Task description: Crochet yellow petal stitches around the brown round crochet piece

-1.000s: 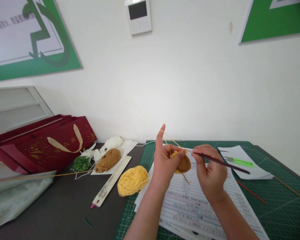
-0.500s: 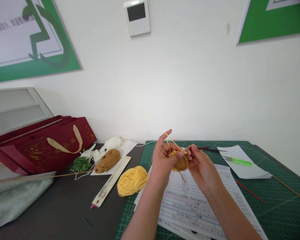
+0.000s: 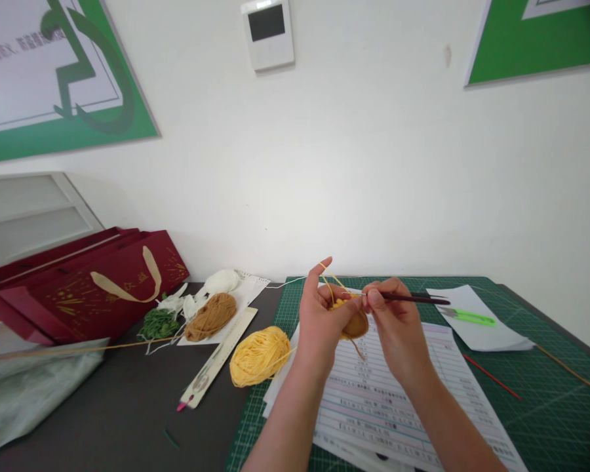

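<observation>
My left hand (image 3: 322,318) pinches a small round crochet piece (image 3: 356,324), brown with yellow stitches along its upper edge. Yellow yarn loops over the raised left index finger and runs down to the piece. A short brown yarn tail hangs below it. Between the thumb and fingers of my right hand (image 3: 396,314) is a crochet hook (image 3: 415,298) with a dark handle, lying nearly level. Its thin metal tip points left at the top edge of the piece. A yellow yarn ball (image 3: 259,356) rests left of my left forearm.
Printed sheets (image 3: 398,400) lie under my hands on a green cutting mat (image 3: 545,406). Green thread snips (image 3: 472,317) sit on white paper at right, near a red stick (image 3: 491,377). At left are a ruler (image 3: 219,357), brown yarn (image 3: 211,316), green yarn (image 3: 160,324) and a dark red bag (image 3: 98,288).
My right hand has turned, so the hook's dark handle shows more fully and lies flatter. My left index finger, with the yarn over it, has shifted slightly left.
</observation>
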Tool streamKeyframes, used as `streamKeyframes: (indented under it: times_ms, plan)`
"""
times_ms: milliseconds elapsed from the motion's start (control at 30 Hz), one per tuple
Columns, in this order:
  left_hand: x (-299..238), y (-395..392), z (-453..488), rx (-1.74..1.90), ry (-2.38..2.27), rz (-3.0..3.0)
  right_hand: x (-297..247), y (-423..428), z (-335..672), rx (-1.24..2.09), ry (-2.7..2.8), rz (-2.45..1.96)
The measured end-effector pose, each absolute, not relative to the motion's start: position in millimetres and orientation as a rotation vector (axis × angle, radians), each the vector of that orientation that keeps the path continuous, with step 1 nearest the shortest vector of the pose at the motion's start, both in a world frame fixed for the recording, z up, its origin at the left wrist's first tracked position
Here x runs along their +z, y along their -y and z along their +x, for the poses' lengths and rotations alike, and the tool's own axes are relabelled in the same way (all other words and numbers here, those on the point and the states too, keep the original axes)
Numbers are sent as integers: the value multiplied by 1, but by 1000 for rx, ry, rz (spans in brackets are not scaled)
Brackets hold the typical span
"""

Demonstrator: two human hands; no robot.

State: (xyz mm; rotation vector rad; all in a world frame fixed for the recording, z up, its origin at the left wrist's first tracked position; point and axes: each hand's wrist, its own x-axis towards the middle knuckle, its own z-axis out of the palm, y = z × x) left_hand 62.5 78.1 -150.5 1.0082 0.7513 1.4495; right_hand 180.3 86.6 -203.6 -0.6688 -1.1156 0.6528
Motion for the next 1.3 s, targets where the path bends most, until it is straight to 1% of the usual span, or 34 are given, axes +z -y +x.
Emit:
streamKeyframes:
  times_ms: [167, 300, 533, 833, 967, 1067, 1300]
  plan:
    - [-158, -75, 69, 1470, -767, 904, -199, -83, 194, 261, 1307, -710]
    - [-153, -79, 66, 1355, -659, 788, -196, -83, 200, 158, 1364, -679]
    - [-142, -78, 58, 1226, -525, 760, -190, -79, 189, 365, 1207, -595]
    - [-141, -83, 48, 1141, -452, 931, -178, -76, 188, 853, 988, -539]
    - [-146, -87, 47, 1185, -482, 1023, -181, -79, 185, 1024, 979, -589]
    - [-151, -90, 50, 1231, -523, 1064, -185, -80, 181, 1015, 961, -608]
    - [-153, -88, 53, 1265, -593, 1084, -186, -76, 179, 867, 988, -635]
